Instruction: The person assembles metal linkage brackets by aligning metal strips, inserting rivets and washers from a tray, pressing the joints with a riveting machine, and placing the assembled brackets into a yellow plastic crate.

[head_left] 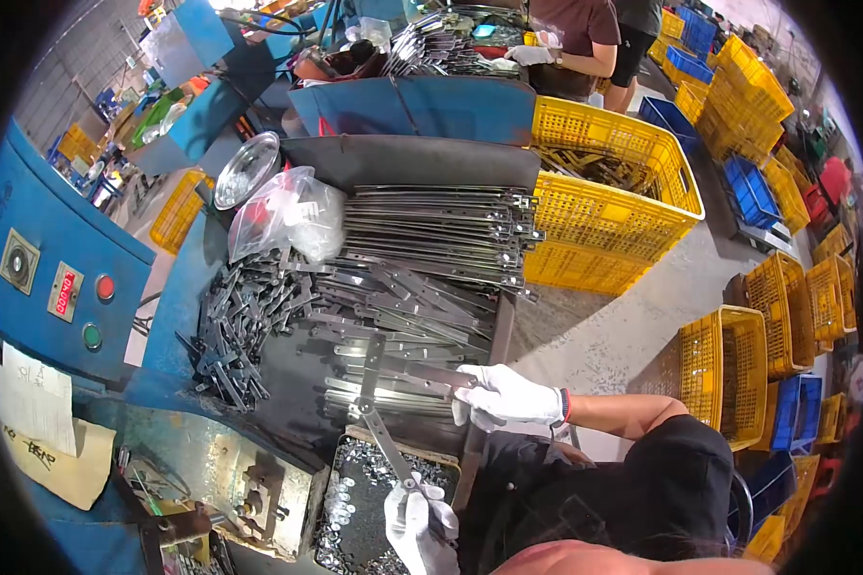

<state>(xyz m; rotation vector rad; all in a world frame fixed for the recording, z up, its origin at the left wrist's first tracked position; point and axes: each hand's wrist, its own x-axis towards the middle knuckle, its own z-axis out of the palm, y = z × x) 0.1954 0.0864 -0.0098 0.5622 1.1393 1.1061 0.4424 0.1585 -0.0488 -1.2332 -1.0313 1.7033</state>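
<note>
My right hand, in a white glove, is closed on one end of a flat metal strip that points left over the bench. Lower down, my gloved left hand grips another flat metal strip with holes in it, slanting up and left. A short upright metal piece meets the upper end of the left strip and crosses the right one; whether they are joined I cannot tell. Below the strips sits a tray of small shiny metal parts. Loose strips lie just beyond.
Long bars are stacked behind a plastic bag; short dark pieces are heaped left. A blue control box stands far left. Yellow crates line the right side. Another person works at the back.
</note>
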